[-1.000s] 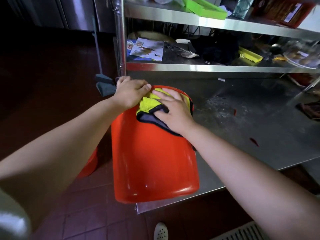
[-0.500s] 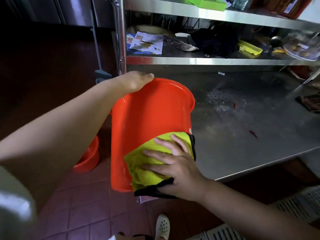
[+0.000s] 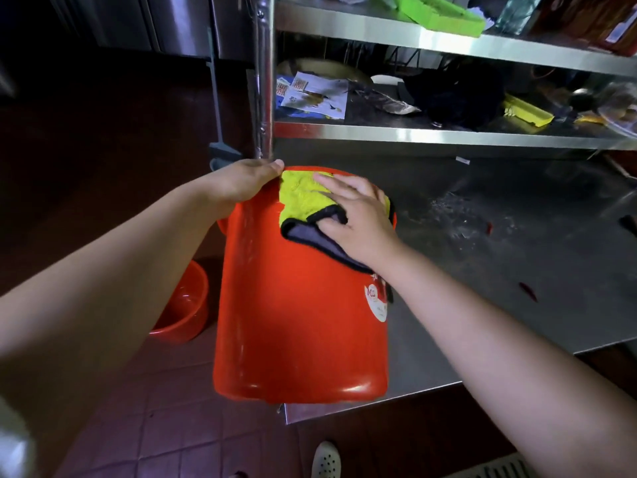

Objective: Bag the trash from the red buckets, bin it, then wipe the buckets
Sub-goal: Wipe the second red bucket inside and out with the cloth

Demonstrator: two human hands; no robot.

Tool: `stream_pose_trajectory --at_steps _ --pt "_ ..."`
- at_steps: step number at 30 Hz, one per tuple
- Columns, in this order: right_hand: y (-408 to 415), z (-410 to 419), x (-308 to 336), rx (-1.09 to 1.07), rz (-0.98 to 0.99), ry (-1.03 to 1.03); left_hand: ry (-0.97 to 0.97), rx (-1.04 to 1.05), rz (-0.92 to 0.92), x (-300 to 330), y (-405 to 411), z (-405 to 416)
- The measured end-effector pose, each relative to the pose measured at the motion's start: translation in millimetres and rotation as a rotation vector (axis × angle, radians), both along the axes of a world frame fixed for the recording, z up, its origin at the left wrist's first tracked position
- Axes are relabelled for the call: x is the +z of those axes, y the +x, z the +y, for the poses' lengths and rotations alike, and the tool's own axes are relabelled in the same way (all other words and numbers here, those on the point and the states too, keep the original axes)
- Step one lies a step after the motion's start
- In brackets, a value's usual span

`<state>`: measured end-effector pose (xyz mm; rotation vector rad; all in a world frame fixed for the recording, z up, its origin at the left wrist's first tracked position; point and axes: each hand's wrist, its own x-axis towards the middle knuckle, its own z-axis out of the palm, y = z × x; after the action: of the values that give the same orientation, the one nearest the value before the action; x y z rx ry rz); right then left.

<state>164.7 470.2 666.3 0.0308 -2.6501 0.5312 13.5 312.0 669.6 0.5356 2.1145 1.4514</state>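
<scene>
Two red buckets show here. The nearer red bucket [image 3: 296, 322] lies tipped on its side over the front left corner of the steel table [image 3: 517, 263], its base toward the camera and jutting past the table's front edge, its mouth pointing toward the shelves. A round label sits on its right flank (the print is too small to read). The left hand [image 3: 241, 182] grips the bucket's far rim at the upper left, fingers curled over the edge and out of sight, thumb lying along the rim. The right hand [image 3: 358, 219] presses a yellow cloth [image 3: 303, 198] flat against the upper side of the bucket near the rim, fingers spread and nearly straight; the cloth's grey, black-edged underside folds out from under the palm. The cloth's left edge lies just beside the left thumb.

The second red bucket [image 3: 182, 305] stands on the tiled floor [image 3: 179, 436] left of the table, partly hidden behind the left forearm. On the lower shelf [image 3: 448, 136] behind the table lie printed papers [image 3: 313, 96] at the left end and a yellow item [image 3: 527, 113] toward the right. A green tray [image 3: 437, 13] rests on the upper shelf. A white shoe [image 3: 325, 462] shows at the bottom edge.
</scene>
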Motion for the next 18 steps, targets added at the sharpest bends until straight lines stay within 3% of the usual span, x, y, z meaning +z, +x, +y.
stream_pose_trajectory --at_steps 8,18 --pt "19 0 2 0.007 -0.102 0.091 0.062 0.033 -0.027 -8 7 7" --pt "139 -56 -40 0.316 -0.102 0.264 0.079 0.051 0.027 -17 9 -11"
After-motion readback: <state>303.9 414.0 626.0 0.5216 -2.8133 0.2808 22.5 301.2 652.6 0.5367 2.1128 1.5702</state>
